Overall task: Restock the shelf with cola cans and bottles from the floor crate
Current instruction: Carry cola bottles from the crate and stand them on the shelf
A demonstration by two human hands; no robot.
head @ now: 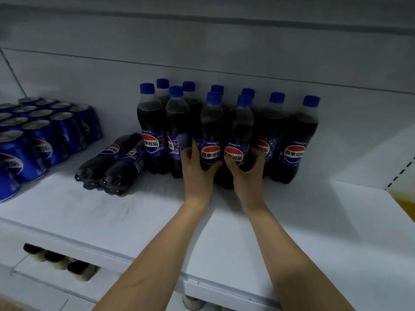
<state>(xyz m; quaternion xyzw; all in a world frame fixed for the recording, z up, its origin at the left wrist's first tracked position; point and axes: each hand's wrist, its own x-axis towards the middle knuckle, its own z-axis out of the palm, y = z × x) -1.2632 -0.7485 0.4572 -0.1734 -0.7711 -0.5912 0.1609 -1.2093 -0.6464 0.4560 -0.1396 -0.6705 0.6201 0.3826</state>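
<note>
White shelf point(292, 221): left hand point(197, 169) and right hand point(247, 171) each grip an upright Pepsi bottle point(210, 131).

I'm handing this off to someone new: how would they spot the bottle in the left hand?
On the white shelf, right of the block of blue cola cans, stands a cluster of upright blue-capped cola bottles. The one meant is the front-row cola bottle just right of the cluster's middle. Only it has the left hand wrapped round its lower body; the right hand holds its right-hand neighbour.
</note>
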